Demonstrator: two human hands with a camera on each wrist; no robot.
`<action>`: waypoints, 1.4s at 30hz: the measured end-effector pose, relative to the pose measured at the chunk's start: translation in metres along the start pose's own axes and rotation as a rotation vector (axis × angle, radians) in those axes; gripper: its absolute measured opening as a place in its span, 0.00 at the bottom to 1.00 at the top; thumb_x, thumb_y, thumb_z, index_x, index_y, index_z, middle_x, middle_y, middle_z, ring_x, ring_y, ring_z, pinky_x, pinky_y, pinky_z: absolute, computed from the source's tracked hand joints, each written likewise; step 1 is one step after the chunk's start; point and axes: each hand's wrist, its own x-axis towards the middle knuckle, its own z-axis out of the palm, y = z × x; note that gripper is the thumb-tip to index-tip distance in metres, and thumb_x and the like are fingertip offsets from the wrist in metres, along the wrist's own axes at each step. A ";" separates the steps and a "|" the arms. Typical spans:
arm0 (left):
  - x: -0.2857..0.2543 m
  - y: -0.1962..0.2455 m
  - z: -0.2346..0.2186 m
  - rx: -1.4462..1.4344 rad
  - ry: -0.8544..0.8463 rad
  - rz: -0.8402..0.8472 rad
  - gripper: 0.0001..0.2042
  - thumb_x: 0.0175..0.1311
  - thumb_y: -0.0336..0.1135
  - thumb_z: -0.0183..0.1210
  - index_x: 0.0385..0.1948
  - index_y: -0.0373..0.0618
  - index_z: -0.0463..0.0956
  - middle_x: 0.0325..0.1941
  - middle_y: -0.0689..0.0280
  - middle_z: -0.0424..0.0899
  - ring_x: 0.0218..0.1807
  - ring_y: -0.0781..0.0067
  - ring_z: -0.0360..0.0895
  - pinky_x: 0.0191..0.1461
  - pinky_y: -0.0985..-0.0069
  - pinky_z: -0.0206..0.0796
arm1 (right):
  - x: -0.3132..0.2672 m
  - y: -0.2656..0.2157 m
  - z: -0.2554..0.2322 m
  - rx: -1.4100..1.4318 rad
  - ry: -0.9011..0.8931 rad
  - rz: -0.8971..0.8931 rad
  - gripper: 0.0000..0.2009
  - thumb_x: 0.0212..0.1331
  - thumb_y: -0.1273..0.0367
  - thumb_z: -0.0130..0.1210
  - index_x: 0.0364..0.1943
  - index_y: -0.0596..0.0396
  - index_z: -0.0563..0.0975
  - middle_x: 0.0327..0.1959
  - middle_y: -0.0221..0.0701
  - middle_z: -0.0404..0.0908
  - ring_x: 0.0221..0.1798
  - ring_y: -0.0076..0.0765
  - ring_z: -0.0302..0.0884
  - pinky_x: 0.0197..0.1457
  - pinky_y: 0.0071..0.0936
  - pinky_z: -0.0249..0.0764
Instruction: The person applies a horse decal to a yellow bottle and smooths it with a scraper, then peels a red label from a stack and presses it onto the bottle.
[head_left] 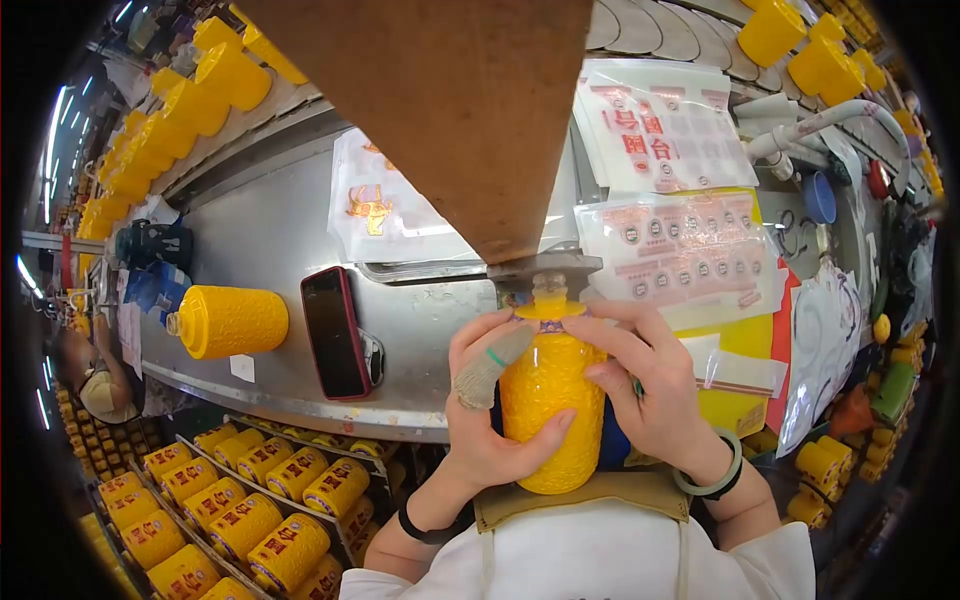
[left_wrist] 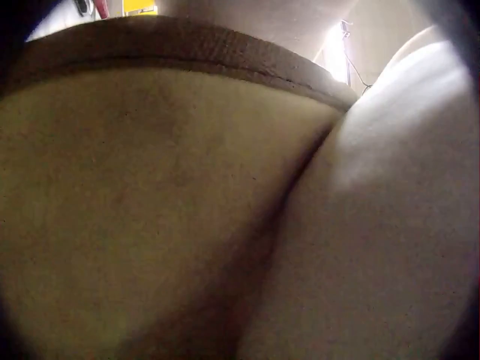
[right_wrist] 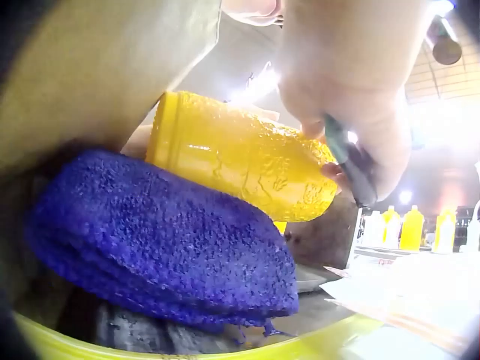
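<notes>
A yellow bottle (head_left: 552, 420) with an embossed surface leans toward the person's lap, its clear neck (head_left: 549, 287) pointing away. Around its shoulder runs a narrow patterned band (head_left: 550, 326). The left hand (head_left: 490, 400) holds the bottle from the left, thumb along the body and fingertips at the band; one finger wears a grey cover (head_left: 493, 370) with a green stripe. From the right, the right hand (head_left: 645, 370) grips the shoulder with thumb and fingertips. A dark green and black strip (right_wrist: 349, 161) shows against that hand in the right wrist view. Skin fills most of the left wrist view.
A second yellow bottle (head_left: 235, 322) lies on the metal table beside a phone (head_left: 335, 335). Printed sticker sheets (head_left: 660, 130) lie at the right. A brown post (head_left: 450, 110) rises ahead. Labelled bottles (head_left: 245, 525) fill racks lower left. A blue towel (right_wrist: 165, 232) lies below the held bottle.
</notes>
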 end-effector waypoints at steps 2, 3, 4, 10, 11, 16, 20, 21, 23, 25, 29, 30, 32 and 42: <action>-0.001 -0.001 -0.001 -0.001 -0.007 -0.006 0.33 0.49 0.34 0.73 0.61 0.39 0.73 0.61 0.55 0.77 0.70 0.47 0.66 0.71 0.57 0.62 | 0.000 -0.001 -0.001 -0.009 -0.006 0.007 0.20 0.57 0.75 0.65 0.56 0.50 0.83 0.52 0.39 0.79 0.34 0.35 0.73 0.40 0.31 0.76; -0.001 -0.001 -0.001 0.000 -0.015 -0.008 0.33 0.49 0.34 0.73 0.61 0.39 0.73 0.61 0.55 0.77 0.70 0.47 0.66 0.71 0.57 0.62 | 0.000 -0.001 -0.001 -0.005 -0.001 0.013 0.20 0.57 0.75 0.65 0.56 0.50 0.83 0.52 0.39 0.79 0.34 0.35 0.73 0.40 0.31 0.76; -0.002 -0.001 -0.003 0.001 -0.029 -0.021 0.34 0.50 0.38 0.74 0.61 0.38 0.72 0.63 0.55 0.75 0.70 0.48 0.66 0.72 0.57 0.61 | -0.001 -0.001 -0.001 -0.009 -0.002 0.014 0.20 0.57 0.74 0.65 0.56 0.50 0.84 0.52 0.40 0.79 0.34 0.36 0.73 0.40 0.31 0.76; 0.009 -0.015 -0.016 -0.119 -0.015 -0.056 0.42 0.62 0.69 0.60 0.63 0.35 0.71 0.70 0.56 0.57 0.72 0.57 0.58 0.76 0.59 0.52 | -0.001 -0.001 -0.001 -0.029 0.018 -0.011 0.19 0.59 0.73 0.65 0.56 0.48 0.83 0.52 0.40 0.80 0.35 0.38 0.74 0.41 0.33 0.76; 0.011 -0.019 -0.019 -0.189 -0.074 -0.130 0.44 0.65 0.73 0.51 0.62 0.34 0.72 0.69 0.56 0.56 0.72 0.58 0.57 0.76 0.59 0.50 | -0.001 -0.001 -0.001 -0.032 0.019 -0.017 0.19 0.59 0.72 0.65 0.56 0.48 0.83 0.51 0.41 0.80 0.35 0.38 0.75 0.42 0.33 0.77; 0.022 -0.020 -0.021 -0.288 -0.223 -0.187 0.46 0.72 0.77 0.28 0.57 0.38 0.76 0.65 0.62 0.57 0.72 0.63 0.56 0.79 0.60 0.43 | -0.001 0.002 0.000 -0.022 0.042 -0.040 0.18 0.61 0.72 0.64 0.57 0.49 0.83 0.51 0.41 0.80 0.34 0.39 0.74 0.42 0.34 0.77; 0.033 -0.013 -0.021 -0.101 -0.283 -0.216 0.49 0.69 0.79 0.24 0.57 0.39 0.77 0.64 0.62 0.55 0.72 0.64 0.57 0.80 0.60 0.40 | -0.005 -0.006 -0.004 0.184 0.021 0.171 0.21 0.63 0.71 0.64 0.61 0.55 0.77 0.50 0.40 0.79 0.35 0.37 0.74 0.42 0.32 0.75; 0.040 0.001 -0.022 0.004 -0.338 -0.183 0.50 0.68 0.81 0.22 0.58 0.39 0.74 0.63 0.62 0.57 0.71 0.65 0.58 0.79 0.61 0.40 | -0.007 -0.006 -0.004 0.186 0.025 0.171 0.21 0.63 0.71 0.64 0.61 0.55 0.77 0.50 0.40 0.79 0.35 0.37 0.74 0.42 0.32 0.75; 0.044 0.006 -0.023 0.111 -0.392 -0.142 0.50 0.67 0.82 0.20 0.59 0.40 0.72 0.62 0.62 0.58 0.70 0.66 0.59 0.79 0.62 0.39 | -0.012 -0.002 -0.006 0.214 0.084 0.184 0.24 0.64 0.71 0.63 0.64 0.60 0.72 0.48 0.39 0.78 0.37 0.35 0.73 0.42 0.30 0.73; 0.043 -0.010 -0.026 -0.309 -0.188 -0.267 0.50 0.64 0.84 0.19 0.62 0.42 0.64 0.60 0.63 0.62 0.69 0.69 0.61 0.79 0.63 0.40 | -0.025 0.006 -0.016 0.199 0.028 0.182 0.29 0.62 0.68 0.66 0.66 0.60 0.70 0.51 0.39 0.77 0.38 0.35 0.73 0.43 0.30 0.73; 0.033 -0.024 -0.026 -0.314 -0.255 -0.340 0.52 0.59 0.87 0.20 0.63 0.44 0.58 0.62 0.65 0.65 0.70 0.70 0.61 0.79 0.64 0.39 | -0.054 -0.002 -0.024 0.222 -0.243 0.149 0.49 0.50 0.56 0.76 0.73 0.62 0.61 0.61 0.43 0.73 0.43 0.40 0.75 0.46 0.33 0.75; 0.034 -0.022 -0.026 -0.316 -0.255 -0.340 0.52 0.59 0.87 0.20 0.63 0.44 0.58 0.62 0.65 0.65 0.70 0.70 0.61 0.79 0.64 0.39 | -0.061 -0.003 -0.019 0.219 -0.243 0.150 0.49 0.50 0.56 0.76 0.73 0.62 0.61 0.61 0.43 0.73 0.43 0.40 0.75 0.46 0.33 0.75; 0.040 -0.017 -0.028 -0.185 -0.347 -0.320 0.53 0.58 0.88 0.19 0.64 0.44 0.56 0.62 0.65 0.66 0.72 0.70 0.61 0.80 0.64 0.39 | -0.072 0.001 -0.004 0.037 -0.223 0.051 0.58 0.45 0.52 0.78 0.76 0.67 0.53 0.68 0.51 0.68 0.47 0.48 0.78 0.48 0.36 0.76; 0.039 -0.031 -0.023 -0.300 -0.353 -0.310 0.50 0.60 0.85 0.16 0.62 0.45 0.55 0.62 0.65 0.66 0.74 0.70 0.58 0.81 0.64 0.36 | -0.074 -0.033 -0.004 -0.307 -0.168 -0.157 0.47 0.40 0.69 0.69 0.70 0.74 0.63 0.68 0.67 0.68 0.36 0.45 0.78 0.43 0.34 0.77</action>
